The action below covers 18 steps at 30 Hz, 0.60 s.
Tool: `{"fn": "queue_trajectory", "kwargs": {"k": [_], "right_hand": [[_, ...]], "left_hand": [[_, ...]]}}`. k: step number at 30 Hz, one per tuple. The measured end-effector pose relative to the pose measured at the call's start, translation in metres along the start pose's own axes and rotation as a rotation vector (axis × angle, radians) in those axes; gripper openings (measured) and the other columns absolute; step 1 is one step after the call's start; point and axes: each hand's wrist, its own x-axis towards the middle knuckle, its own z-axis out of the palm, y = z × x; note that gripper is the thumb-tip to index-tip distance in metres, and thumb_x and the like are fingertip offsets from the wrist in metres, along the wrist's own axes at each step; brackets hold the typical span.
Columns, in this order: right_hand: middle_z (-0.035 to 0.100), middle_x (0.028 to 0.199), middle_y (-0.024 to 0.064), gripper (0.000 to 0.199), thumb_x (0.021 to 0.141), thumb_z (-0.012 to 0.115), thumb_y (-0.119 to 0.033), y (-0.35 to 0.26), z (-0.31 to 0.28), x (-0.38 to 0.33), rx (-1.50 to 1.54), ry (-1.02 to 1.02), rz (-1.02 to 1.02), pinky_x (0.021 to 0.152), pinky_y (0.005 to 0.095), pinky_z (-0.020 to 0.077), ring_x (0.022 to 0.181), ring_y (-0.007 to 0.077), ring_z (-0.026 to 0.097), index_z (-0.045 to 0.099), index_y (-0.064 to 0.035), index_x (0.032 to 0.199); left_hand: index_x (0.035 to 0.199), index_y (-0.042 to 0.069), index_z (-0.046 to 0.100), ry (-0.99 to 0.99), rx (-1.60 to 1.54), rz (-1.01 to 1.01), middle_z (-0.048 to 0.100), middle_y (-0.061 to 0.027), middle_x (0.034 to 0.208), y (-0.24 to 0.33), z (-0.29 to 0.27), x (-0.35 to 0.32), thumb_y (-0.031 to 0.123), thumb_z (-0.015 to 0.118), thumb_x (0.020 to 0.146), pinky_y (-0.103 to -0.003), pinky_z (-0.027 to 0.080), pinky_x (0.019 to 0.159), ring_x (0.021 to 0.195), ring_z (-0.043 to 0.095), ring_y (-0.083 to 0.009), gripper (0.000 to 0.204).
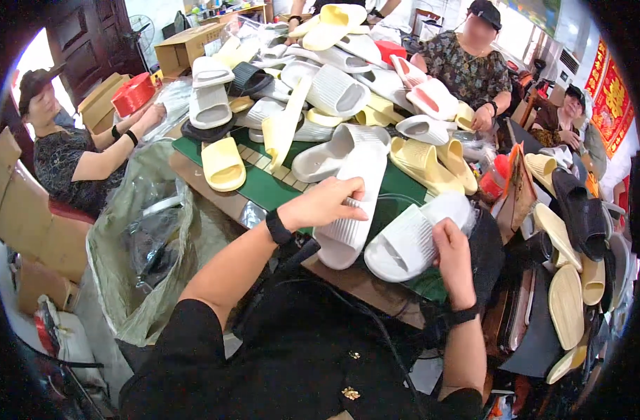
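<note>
Left of the left hand (325, 203), a crumpled clear plastic sack (141, 245) hangs open, contents unclear. The left hand grips a white ribbed slide sandal (351, 210), fingers wrapped over its edge. Just right, the right hand (451, 253) pinches a second white slipper (407, 241) at its ribbed strap. Beyond both hands, foam slippers are piled on a green mat (264, 185).

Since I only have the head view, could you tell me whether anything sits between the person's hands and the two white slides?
Nothing visible does. The left hand already grips one white slide, and the right hand grips the other white slide beside it.
</note>
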Motion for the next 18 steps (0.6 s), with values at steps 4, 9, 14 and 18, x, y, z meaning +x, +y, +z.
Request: {"fn": "queue_trajectory", "kwargs": {"k": [4,9,14,18], "right_hand": [[0.042,0.07,-0.007,0.021,0.102,0.051,-0.018,-0.017,-0.012,0.029,0.149,-0.377,0.048,0.051,0.0225,0.0353,0.062,0.005,0.044,0.052,-0.0077,0.084],[0.06,0.088,0.0073,0.014,0.094,0.062,-0.013,0.016,0.004,0.046,-0.065,-0.328,-0.305,0.081,0.0332,0.0466,0.086,0.0226,0.058,0.059,-0.0004,0.089],[0.066,0.097,0.0106,0.005,0.087,0.065,-0.005,0.004,-0.019,0.042,-0.19,0.007,-0.365,0.084,0.0325,0.0481,0.091,0.0232,0.061,0.063,-0.0007,0.089],[0.06,0.078,-0.0028,0.011,0.094,0.063,-0.01,-0.023,-0.057,0.044,0.023,0.113,-0.183,0.059,0.0215,0.0406,0.065,0.0066,0.052,0.064,-0.0033,0.085]], "left_hand": [[0.092,0.003,0.049,-0.048,0.01,-0.002,0.057,-0.0123,0.077,-0.001,-0.01,0.002,0.026,0.08,0.081,-0.038,0.044,0.065,0.07,0.056,-0.0283,0.04],[0.095,0.005,0.053,-0.243,0.078,-0.05,0.062,-0.0152,0.081,-0.003,0.027,0.025,0.032,0.079,0.081,-0.041,0.046,0.067,0.076,0.063,-0.0313,0.039],[0.11,0.008,0.054,-0.192,-0.015,-0.043,0.067,-0.0168,0.096,-0.012,0.04,0.024,0.035,0.077,0.083,-0.044,0.05,0.08,0.092,0.065,-0.0354,0.044],[0.119,0.009,0.055,-0.091,0.092,-0.096,0.064,-0.0135,0.101,0.002,0.033,0.02,0.033,0.078,0.082,-0.042,0.048,0.088,0.099,0.06,-0.0337,0.05]]}}
